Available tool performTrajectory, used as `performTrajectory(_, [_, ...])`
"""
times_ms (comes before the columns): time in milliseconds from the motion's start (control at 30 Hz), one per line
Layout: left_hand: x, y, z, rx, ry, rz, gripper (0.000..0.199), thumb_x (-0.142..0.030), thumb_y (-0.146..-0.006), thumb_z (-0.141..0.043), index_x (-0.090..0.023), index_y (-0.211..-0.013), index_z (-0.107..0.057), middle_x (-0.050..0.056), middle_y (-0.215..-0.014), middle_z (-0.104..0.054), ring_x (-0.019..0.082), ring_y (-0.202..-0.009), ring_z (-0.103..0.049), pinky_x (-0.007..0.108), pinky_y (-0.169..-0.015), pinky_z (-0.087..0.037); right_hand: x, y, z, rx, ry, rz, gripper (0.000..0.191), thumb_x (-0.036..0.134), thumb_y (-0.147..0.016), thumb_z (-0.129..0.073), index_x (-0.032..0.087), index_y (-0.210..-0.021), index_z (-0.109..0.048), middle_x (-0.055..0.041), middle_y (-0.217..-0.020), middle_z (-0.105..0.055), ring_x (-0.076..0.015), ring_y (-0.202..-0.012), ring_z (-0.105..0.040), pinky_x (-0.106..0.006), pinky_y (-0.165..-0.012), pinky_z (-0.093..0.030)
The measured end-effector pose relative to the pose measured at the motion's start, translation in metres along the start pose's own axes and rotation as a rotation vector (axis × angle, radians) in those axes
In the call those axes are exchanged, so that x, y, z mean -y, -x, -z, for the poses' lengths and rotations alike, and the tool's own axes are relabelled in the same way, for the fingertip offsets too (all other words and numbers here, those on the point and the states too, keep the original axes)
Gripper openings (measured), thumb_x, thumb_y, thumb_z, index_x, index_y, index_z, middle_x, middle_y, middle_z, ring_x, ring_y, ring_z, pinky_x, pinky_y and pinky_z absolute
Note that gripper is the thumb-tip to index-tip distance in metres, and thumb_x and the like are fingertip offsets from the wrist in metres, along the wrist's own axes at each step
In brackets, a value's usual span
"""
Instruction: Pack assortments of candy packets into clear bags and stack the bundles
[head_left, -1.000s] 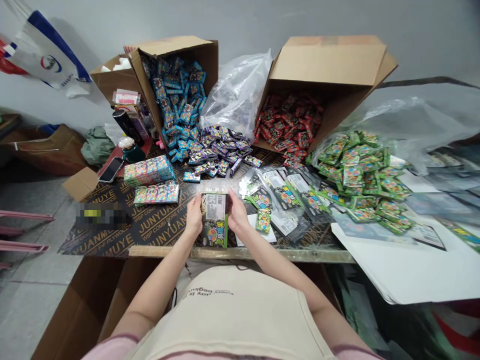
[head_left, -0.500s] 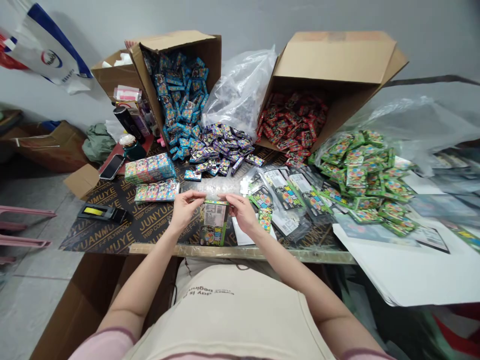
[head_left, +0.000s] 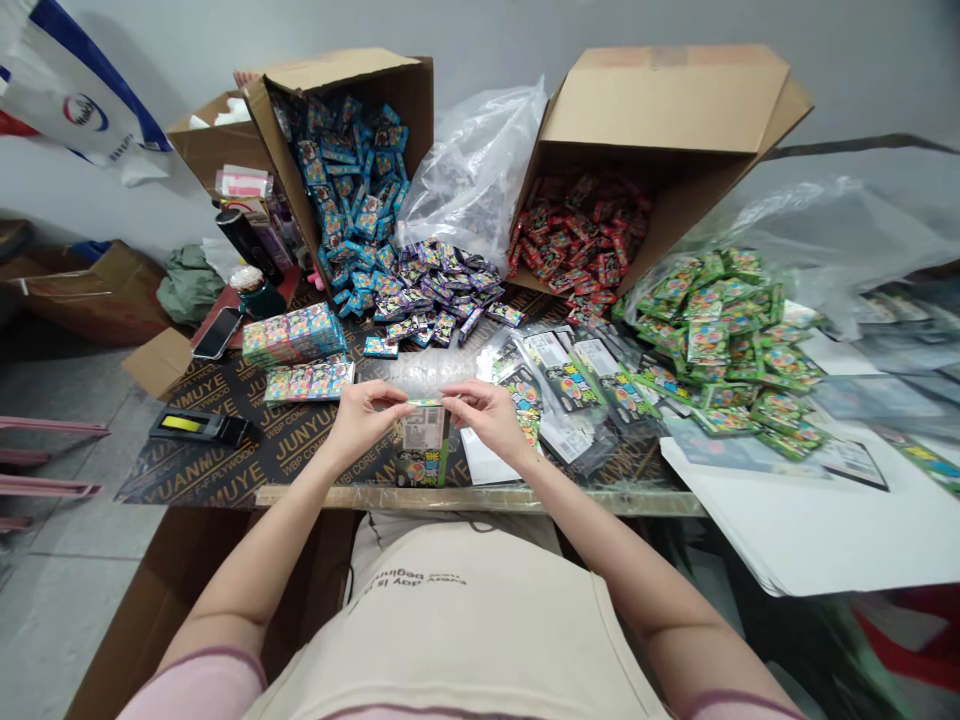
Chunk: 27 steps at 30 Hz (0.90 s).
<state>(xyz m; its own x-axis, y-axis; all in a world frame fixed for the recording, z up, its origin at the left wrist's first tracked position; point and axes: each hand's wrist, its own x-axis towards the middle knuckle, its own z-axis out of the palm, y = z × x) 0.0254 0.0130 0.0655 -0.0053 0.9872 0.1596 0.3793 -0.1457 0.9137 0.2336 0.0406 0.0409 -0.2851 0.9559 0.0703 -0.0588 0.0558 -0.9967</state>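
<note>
We note the left hand point(head_left: 363, 416) and right hand point(head_left: 489, 416) in narrow grip, pinching, it seems, the top edge of a green-printed cardboard box point(head_left: 421, 445).

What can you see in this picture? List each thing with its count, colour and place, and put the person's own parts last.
cardboard cartons: three, brown, along the back
blue packets: many, in the left front carton
red packets: many, in the right front carton
purple packets: many, heaped on the board
green packets: many, heaped at right
plastic bag: one, clear, between the cartons
phone: one, black, at left
printed board: one, black with gold lettering, under the packets
box: one, green and white, upright between the hands
thin strip: one, yellow-green, atop the box
left hand: one, pinching the strip
right hand: one, pinching the strip
</note>
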Motion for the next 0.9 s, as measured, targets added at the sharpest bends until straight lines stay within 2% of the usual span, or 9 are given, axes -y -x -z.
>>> performTrajectory(133, [-0.002, -0.01, 0.004, 0.096, 0.073, 0.14, 0.022, -0.033, -0.061, -0.081, -0.014, -0.069, -0.075, 0.005, -0.063, -0.072, 0.016, -0.055, -0.064, 0.025, -0.056, -0.05, 0.004, -0.007, 0.001, 0.068, 0.103, -0.015, 0.024, 0.04, -0.071, -0.074, 0.017, -0.076, -0.073, -0.0025, -0.067, -0.068, -0.0107, -0.046, -0.056, -0.024, -0.045, -0.046])
performTrajectory(233, [-0.005, -0.013, 0.004, 0.112, 0.047, 0.129, 0.02, -0.032, -0.061, -0.08, -0.013, -0.066, -0.074, 0.005, -0.061, -0.071, 0.015, -0.054, -0.063, 0.025, -0.054, -0.048, 0.008, -0.01, 0.002, 0.116, 0.108, -0.043, 0.022, 0.038, -0.071, -0.073, 0.016, -0.072, -0.07, 0.0001, -0.057, -0.063, -0.0101, -0.045, -0.052, -0.023, -0.044, -0.044])
performTrajectory(300, [-0.007, -0.01, 0.003, 0.113, -0.022, 0.057, 0.014, -0.027, -0.065, -0.077, -0.014, -0.065, -0.073, 0.005, -0.061, -0.071, 0.015, -0.056, -0.063, 0.024, -0.054, -0.048, 0.008, -0.01, 0.003, 0.121, 0.119, -0.033, 0.022, 0.037, -0.072, -0.072, 0.016, -0.071, -0.068, 0.0005, -0.057, -0.062, -0.0096, -0.046, -0.051, -0.023, -0.045, -0.043])
performTrajectory(400, [-0.008, -0.004, 0.003, 0.117, -0.129, -0.126, 0.009, -0.02, -0.072, -0.07, -0.015, -0.065, -0.072, 0.006, -0.067, -0.071, 0.016, -0.063, -0.065, 0.024, -0.058, -0.049, 0.006, -0.008, 0.004, 0.12, 0.179, 0.037, 0.022, 0.038, -0.074, -0.072, 0.016, -0.07, -0.069, -0.0017, -0.065, -0.064, -0.0109, -0.053, -0.054, -0.024, -0.05, -0.045])
performTrajectory(533, [-0.005, 0.0, 0.003, 0.101, -0.248, -0.35, 0.011, -0.019, -0.077, -0.071, -0.016, -0.066, -0.071, 0.005, -0.071, -0.071, 0.015, -0.065, -0.066, 0.025, -0.061, -0.05, 0.003, -0.004, 0.007, 0.116, 0.29, 0.246, 0.024, 0.038, -0.084, -0.066, 0.017, -0.074, -0.073, -0.0046, -0.073, -0.068, -0.0143, -0.067, -0.06, -0.028, -0.063, -0.048])
performTrajectory(633, [-0.003, 0.002, -0.002, 0.156, -0.304, -0.45, 0.007, -0.02, -0.082, -0.068, -0.018, -0.08, -0.074, 0.005, -0.076, -0.07, 0.014, -0.068, -0.065, 0.024, -0.063, -0.05, 0.005, -0.002, 0.013, 0.199, 0.304, 0.339, 0.026, 0.037, -0.089, -0.06, 0.018, -0.076, -0.074, -0.0054, -0.078, -0.07, -0.0151, -0.074, -0.063, -0.03, -0.071, -0.05])
performTrajectory(733, [-0.001, 0.004, -0.012, 0.165, -0.301, -0.522, 0.013, -0.02, -0.087, -0.063, -0.02, -0.093, -0.075, 0.004, -0.081, -0.07, 0.013, -0.071, -0.065, 0.022, -0.063, -0.05, 0.005, 0.0, 0.019, 0.277, 0.285, 0.312, 0.022, 0.039, -0.086, -0.065, 0.02, -0.082, -0.075, -0.0049, -0.083, -0.072, -0.0156, -0.077, -0.065, -0.03, -0.073, -0.051])
performTrajectory(900, [0.006, 0.006, -0.019, 0.056, -0.275, -0.544, 0.014, -0.021, -0.088, -0.063, -0.019, -0.096, -0.075, 0.004, -0.081, -0.071, 0.013, -0.07, -0.065, 0.023, -0.063, -0.051, 0.0, 0.005, 0.012, 0.019, 0.241, 0.22, 0.021, 0.038, -0.083, -0.068, 0.018, -0.078, -0.073, -0.0038, -0.074, -0.072, -0.0149, -0.067, -0.064, -0.028, -0.063, -0.051])
